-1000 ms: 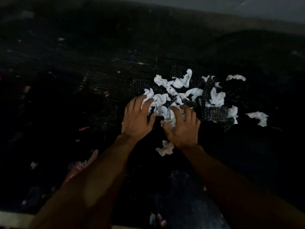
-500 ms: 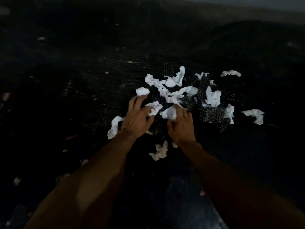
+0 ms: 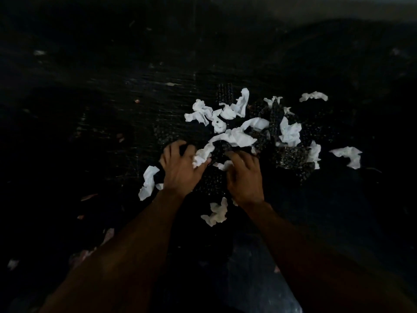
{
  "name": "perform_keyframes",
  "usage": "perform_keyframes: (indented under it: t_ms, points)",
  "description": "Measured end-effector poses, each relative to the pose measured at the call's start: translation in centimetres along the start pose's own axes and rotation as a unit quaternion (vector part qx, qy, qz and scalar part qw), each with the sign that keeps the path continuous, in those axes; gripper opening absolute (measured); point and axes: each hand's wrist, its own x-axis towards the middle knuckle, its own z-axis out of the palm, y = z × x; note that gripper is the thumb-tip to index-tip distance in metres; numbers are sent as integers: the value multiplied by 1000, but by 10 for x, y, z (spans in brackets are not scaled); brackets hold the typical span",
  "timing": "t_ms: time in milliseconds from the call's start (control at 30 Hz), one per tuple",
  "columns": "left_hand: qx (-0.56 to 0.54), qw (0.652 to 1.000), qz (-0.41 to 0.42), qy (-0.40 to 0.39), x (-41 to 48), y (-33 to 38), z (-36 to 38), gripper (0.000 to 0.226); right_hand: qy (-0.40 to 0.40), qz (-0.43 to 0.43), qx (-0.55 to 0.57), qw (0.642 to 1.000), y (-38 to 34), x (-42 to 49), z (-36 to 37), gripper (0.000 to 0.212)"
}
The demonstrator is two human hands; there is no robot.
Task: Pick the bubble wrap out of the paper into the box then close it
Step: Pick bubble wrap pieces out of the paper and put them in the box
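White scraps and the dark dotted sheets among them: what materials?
White scraps: thin matte paper, likely tissue, judging by soft crumpled creases. Dark dotted sheets: probably plastic bubble wrap, semi-glossy; regular rows of small glinting bumps.

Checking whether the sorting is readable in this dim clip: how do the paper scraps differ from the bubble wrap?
The paper scraps are bright white and crumpled; the bubble wrap is dark, with rows of glinting bubbles. The paper scraps scatter outward, some lying alone; the bubble wrap bunches in the middle, partly under them. Both lie mixed on one dark surface.
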Motion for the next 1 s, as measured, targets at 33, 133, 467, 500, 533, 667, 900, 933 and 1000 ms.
perform_keyframes:
  t_ms: [33, 133, 467, 500, 533, 667, 900, 933, 1000]
  points:
    - [-10, 1000, 9, -5, 2, -1, 0, 36, 4, -3, 4, 1000, -1, -2, -2, 38]
    - [-44, 998, 23, -40, 12, 4, -9, 24, 5, -40, -25, 999, -2, -14, -3, 54]
    - [-180, 974, -63, 119, 21, 12, -64, 22, 7, 9, -28, 1000, -19, -8, -28, 27]
    - [-165, 978, -43, 122, 17, 12, -68, 23, 13, -4, -68, 998, -18, -8, -31, 28]
    - [-145, 982, -11, 117, 13, 13, -72, 23, 20, -19, -106, 994, -17, -9, -32, 31]
    - [-45, 990, 132, -14, -23, 7, -55, 40, -11, -6, -176, 984, -17, -25, -28, 41]
    - [47, 990, 129, -3, -69, -13, -26, 29, -5, -2, -143, 990, -8, -31, -17, 28]
    - [49, 992, 120, -3, -69, -12, -26, 25, -4, -9, -128, 992, -7, -30, -16, 24]
    - [34, 995, 95, -11, -67, -11, -27, 22, 5, -8, -102, 995, -7, -31, -17, 23]
